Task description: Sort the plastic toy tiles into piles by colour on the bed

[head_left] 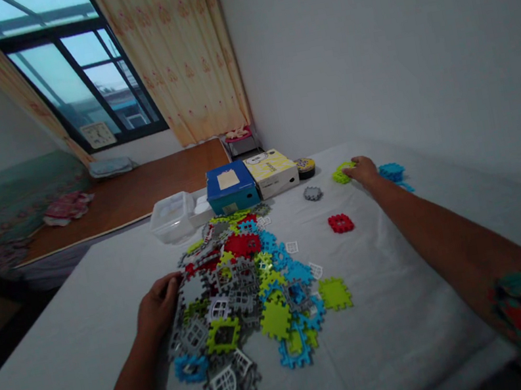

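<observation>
Interlocking plastic building tiles in grey, red, green, blue and white lie in a large loose heap (239, 278) on a white-covered surface. At the heap's left edge rests my left hand (159, 305), its index finger reaching to the grey and red pieces, with nothing visible in its grasp. Farther off to the right, my right hand (362, 171) has its fingertips on a small stack of green tiles (343, 172). Around it lie a blue tile stack (391, 172), a red tile stack (340, 223) and a grey tile stack (313, 193).
Behind the heap stand a clear plastic bin (171, 216), a blue box (231, 186), a yellow and white box (273, 173) and a round tin (306, 167). A single green tile (335, 293) lies right of the heap. A white wall (364, 38) borders the right side.
</observation>
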### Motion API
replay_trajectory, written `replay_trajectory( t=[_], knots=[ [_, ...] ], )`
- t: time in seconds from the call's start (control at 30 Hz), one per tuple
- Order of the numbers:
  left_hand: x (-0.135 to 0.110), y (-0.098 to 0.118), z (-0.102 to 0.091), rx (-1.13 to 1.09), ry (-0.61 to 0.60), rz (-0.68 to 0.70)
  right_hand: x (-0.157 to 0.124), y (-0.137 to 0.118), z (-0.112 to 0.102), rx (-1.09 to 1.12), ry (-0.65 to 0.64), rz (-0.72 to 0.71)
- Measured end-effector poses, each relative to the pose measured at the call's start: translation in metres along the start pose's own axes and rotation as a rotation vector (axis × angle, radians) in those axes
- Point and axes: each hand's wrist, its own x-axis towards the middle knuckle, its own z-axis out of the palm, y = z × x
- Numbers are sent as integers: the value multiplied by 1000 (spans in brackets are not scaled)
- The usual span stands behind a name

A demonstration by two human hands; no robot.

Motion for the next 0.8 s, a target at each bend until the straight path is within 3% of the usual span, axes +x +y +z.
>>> replay_trajectory(
  t=[0.1,0.3,0.4,0.47,0.53,0.6,0.67,0.73,0.8],
  knots=[
    [0,-1,1,-10,2,14,-1,-7,6,-118,9,54],
    [0,-4,4,-7,3,25,-16,-4,8,-139,-38,65],
    [1,-5,4,-10,-1,31,-24,-24,0,-101,50,-2],
    [1,-5,4,-13,-4,29,-36,-50,-4,-32,16,-141],
    [0,-5,4,-24,-2,28,-56,-83,-4,79,-229,-331],
    [0,-4,4,-30,-3,33,-86,-114,0,194,-599,-540],
    [-1,-2,4,-20,-7,31,-123,-138,7,238,-887,-740],
    [-2,-1,3,-3,-10,20,-158,-153,14,194,-1031,-872],
    [-3,0,4,2,-9,11,-185,-158,19,112,-1065,-918]
  ],
)
